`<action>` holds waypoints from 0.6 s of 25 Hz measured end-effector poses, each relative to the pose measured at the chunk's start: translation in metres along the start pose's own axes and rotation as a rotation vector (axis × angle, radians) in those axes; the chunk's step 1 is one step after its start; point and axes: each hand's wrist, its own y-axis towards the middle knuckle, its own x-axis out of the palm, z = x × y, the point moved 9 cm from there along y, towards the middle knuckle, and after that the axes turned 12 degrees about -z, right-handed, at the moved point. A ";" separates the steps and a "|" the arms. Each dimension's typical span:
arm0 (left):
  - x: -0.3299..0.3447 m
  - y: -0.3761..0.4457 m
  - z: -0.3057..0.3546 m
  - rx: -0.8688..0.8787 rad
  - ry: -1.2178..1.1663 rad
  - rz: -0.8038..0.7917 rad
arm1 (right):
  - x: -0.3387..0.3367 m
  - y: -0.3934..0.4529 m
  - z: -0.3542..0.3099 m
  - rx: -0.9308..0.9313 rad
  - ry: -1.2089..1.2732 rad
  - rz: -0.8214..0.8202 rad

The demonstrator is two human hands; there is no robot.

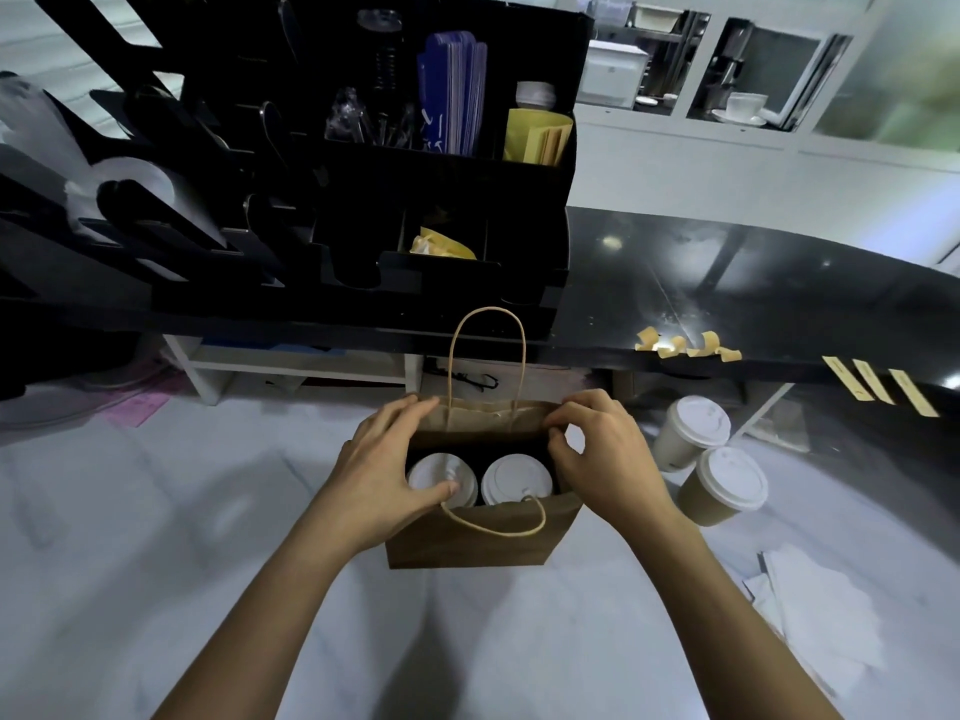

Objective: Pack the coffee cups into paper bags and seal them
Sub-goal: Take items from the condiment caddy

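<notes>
Holding the paper bag point(470, 543) open on the white counter point(156, 537), my left hand point(384, 475) grips its left rim while my right hand point(597, 459) pinches the right rim, two lidded cups point(514, 480) side by side between them. Its mouth runs left to right, so both rims must fold inward. Two more cups point(711, 459) stand near my right, tape strips point(883, 387) beyond on the black ledge point(779, 283).
</notes>
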 end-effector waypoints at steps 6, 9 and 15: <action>0.003 0.006 0.009 0.013 -0.004 -0.021 | -0.001 0.000 0.014 0.024 0.057 -0.012; 0.000 0.007 0.010 -0.002 0.018 -0.017 | -0.002 0.002 0.016 0.022 0.070 -0.011; -0.020 0.006 0.025 0.006 0.095 0.100 | -0.010 0.003 0.015 0.005 0.111 0.021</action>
